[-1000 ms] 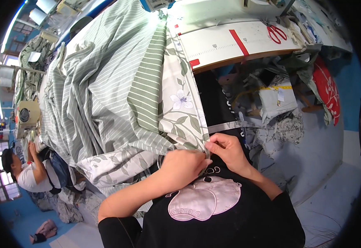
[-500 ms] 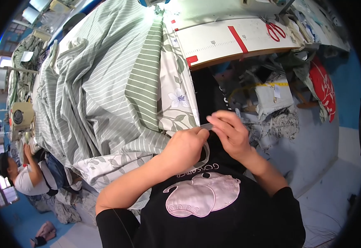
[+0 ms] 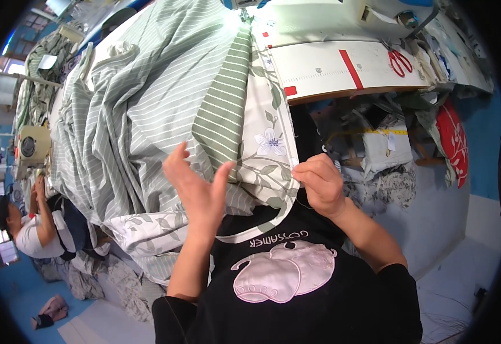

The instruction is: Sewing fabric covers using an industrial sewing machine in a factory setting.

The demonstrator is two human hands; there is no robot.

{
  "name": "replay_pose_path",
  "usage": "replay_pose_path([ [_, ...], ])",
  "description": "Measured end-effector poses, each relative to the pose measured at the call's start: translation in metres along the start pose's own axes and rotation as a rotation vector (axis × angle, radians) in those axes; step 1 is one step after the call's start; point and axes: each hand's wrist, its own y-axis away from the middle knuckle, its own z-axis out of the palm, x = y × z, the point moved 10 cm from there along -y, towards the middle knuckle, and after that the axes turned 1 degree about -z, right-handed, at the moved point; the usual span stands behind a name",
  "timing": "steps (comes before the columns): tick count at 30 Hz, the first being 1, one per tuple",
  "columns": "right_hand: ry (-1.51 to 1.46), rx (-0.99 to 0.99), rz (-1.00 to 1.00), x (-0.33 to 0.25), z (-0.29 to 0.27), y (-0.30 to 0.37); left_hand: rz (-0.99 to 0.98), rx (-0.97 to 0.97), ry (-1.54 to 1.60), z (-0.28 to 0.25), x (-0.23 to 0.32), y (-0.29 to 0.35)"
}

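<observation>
A large spread of fabric, pale green with white stripes [image 3: 164, 97] and white with flowers and leaves [image 3: 265, 166], hangs over the table toward my lap. My right hand [image 3: 321, 182] pinches the pale hemmed edge [image 3: 290, 137] of the floral part. My left hand [image 3: 197, 189] is raised over the striped side, thumb and fingers apart, holding nothing. Between the two hands lies a darker green striped strip [image 3: 223, 109]. The loose hem curves down across my lap. At the top, the fabric runs under the lit sewing machine needle area [image 3: 245, 16].
Red-handled scissors [image 3: 398, 62] lie on the white machine table [image 3: 319, 71], right of a red tape strip. Below it are heaped fabrics [image 3: 394, 183] and a yellow measuring tape [image 3: 371, 132]. At the left, another person [image 3: 38, 229] works near a beige machine [image 3: 32, 146].
My left hand has let go of the edge and moved left, its fingers spreading. My right hand has closed on the hem. The view has shifted slightly, and the floral part lies more open.
</observation>
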Motion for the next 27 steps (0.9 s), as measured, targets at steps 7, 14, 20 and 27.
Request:
replay_pose_path([
  [7,-0.007,-0.013,0.023,0.004,-0.001,-0.002,-0.345,-0.207,0.339,-0.003,-0.057,0.016],
  [14,0.043,-0.034,-0.064,-0.010,-0.001,-0.004,0.407,-0.525,0.277,0.007,0.104,0.003],
  [20,0.113,0.037,-0.108,-0.012,-0.006,-0.005,0.414,-0.805,0.196,0.065,0.098,0.035],
  [27,0.097,-0.091,-0.156,-0.007,0.004,-0.003,0.374,-0.882,0.263,0.080,0.091,0.039],
])
